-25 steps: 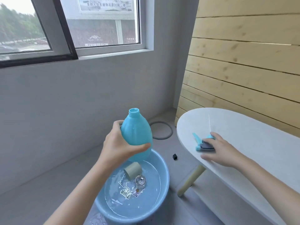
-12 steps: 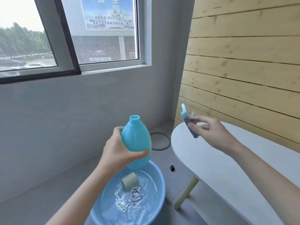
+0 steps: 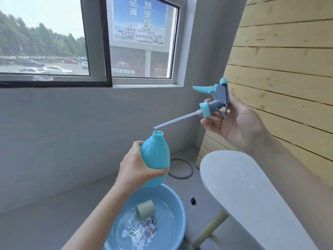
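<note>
My left hand (image 3: 137, 168) grips a light blue spray bottle (image 3: 155, 157) upright above the basin, its neck uncapped. My right hand (image 3: 234, 121) holds the blue and grey trigger spray head (image 3: 214, 98) up and to the right of the bottle. The head's white dip tube (image 3: 176, 120) slants down to the left, and its tip hangs just above the bottle's mouth, outside it.
A blue basin (image 3: 181, 213) of water stands on the grey floor below, with a beige cup (image 3: 146, 211) lying in it. A white oval table (image 3: 243, 195) on wooden legs is at right. A grey ring (image 3: 187, 175) and a small black piece (image 3: 193, 200) lie on the floor. Wood planks line the right wall.
My right hand picked the spray head off the white table, lifted it and turned it so the tube points at the bottle's mouth. The bottle stayed in my left hand.
</note>
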Tool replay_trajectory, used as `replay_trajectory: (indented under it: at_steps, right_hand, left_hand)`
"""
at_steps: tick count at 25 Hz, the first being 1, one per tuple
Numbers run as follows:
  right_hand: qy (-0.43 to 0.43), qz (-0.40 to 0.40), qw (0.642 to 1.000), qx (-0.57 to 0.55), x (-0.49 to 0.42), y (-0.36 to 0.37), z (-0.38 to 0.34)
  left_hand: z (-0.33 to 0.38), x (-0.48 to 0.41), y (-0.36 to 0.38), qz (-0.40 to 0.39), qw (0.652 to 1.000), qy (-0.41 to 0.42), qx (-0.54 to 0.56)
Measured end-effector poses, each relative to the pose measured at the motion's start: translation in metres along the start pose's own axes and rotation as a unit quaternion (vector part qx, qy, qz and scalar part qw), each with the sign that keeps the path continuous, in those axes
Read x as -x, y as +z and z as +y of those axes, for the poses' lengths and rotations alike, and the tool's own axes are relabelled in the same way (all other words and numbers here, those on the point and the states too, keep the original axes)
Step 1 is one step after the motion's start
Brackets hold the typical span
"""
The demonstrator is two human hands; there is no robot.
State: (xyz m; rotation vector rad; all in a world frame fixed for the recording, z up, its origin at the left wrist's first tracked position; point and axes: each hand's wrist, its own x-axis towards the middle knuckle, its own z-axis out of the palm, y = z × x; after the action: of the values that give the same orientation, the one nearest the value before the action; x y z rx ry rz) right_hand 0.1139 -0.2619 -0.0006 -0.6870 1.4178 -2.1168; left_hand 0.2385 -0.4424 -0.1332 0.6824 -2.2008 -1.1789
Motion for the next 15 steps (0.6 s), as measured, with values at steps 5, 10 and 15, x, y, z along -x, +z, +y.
replay_trajectory:
  at_steps: [5,10,15]
  right_hand:
    - [0.024,0.019,0.998,0.061,-0.01,0.015,0.01]
    - [0.038,0.018,0.995,0.092,-0.029,0.037,0.018]
    - [0.037,-0.061,0.957,0.28,-0.05,0.063,0.024]
  left_hand:
    - [-0.015,0.0,-0.008,0.031,0.999,0.005,-0.027]
    - [-0.021,-0.004,-0.012,0.042,0.998,0.016,-0.031]
    - [-0.024,-0.011,-0.013,0.049,0.998,0.018,-0.035]
